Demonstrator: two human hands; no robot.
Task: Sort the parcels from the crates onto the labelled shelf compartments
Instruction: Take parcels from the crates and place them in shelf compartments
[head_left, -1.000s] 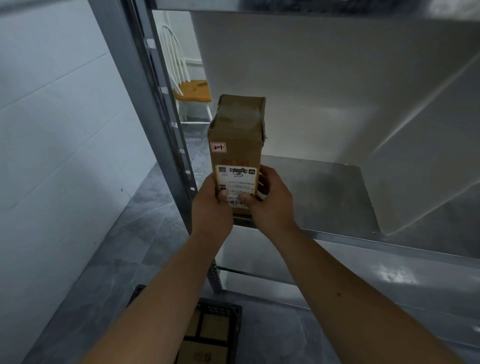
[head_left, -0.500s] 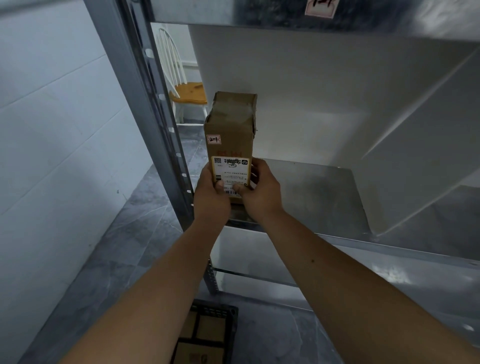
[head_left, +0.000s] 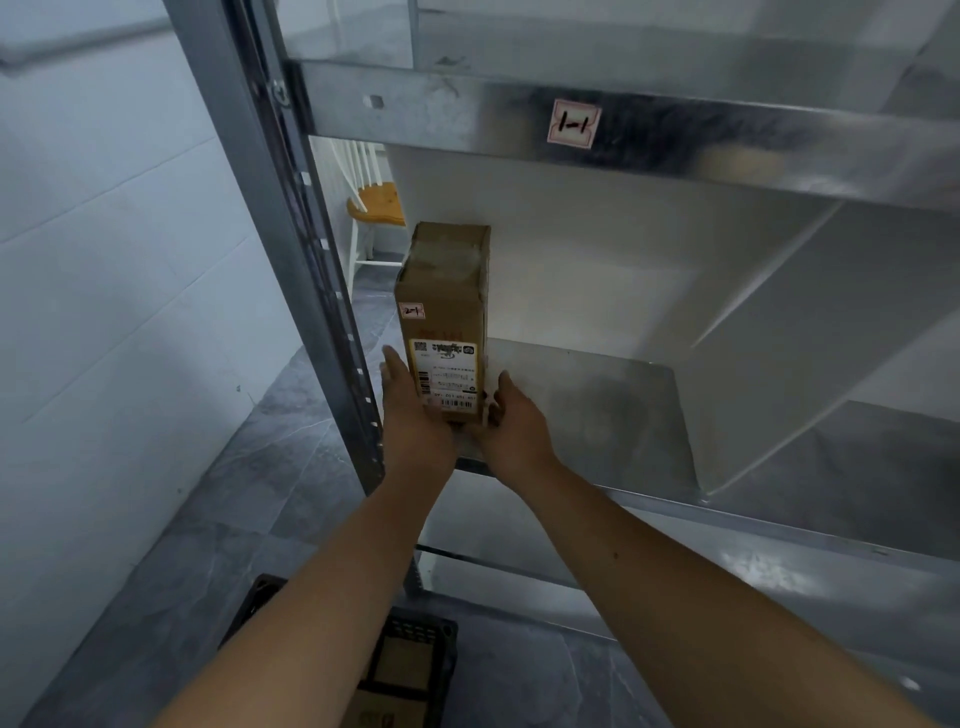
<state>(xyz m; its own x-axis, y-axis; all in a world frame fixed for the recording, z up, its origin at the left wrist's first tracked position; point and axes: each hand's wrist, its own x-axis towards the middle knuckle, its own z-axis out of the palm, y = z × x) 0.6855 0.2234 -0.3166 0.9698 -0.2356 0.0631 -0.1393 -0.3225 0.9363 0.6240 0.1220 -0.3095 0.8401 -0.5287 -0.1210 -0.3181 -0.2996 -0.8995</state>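
You have the parcel (head_left: 447, 291) standing on end at the near left corner of the shelf (head_left: 597, 405) compartment, close to the steel post (head_left: 311, 312). Its shipping label (head_left: 444, 376) faces you, probably so it can be read from the aisle.

Your left hand (head_left: 413, 415) lies with its fingers straight and flat against the lower left side of the parcel. Your right hand (head_left: 517, 426) takes the lower right corner, with its fingers bent round the edge. Between them the two hands clamp the box low down, which steadies a tall, narrow carton that would tip easily.

A small sticker (head_left: 412, 310) near the top of the front face seems to read 2-1. The tag (head_left: 574, 123) on the beam above reads 1-1. By my judgement that tag belongs to the tier overhead, so this lower tier may well be the right one.

- **Parcel base:** Your hands hide the bottom, so I cannot tell whether it rests on the shelf or hangs just above it.
- **This tier's tag:** None shows along its front edge, and your forearms cover part of that edge.
- **Label print:** The shipping label's text is too fine to read.
- **Crate:** The crate (head_left: 410, 660) on the floor is cut off by the frame edge and partly behind your left arm, with only brown cardboard showing inside.
- **Right side:** A white divider (head_left: 779, 374) closes off the compartment there.
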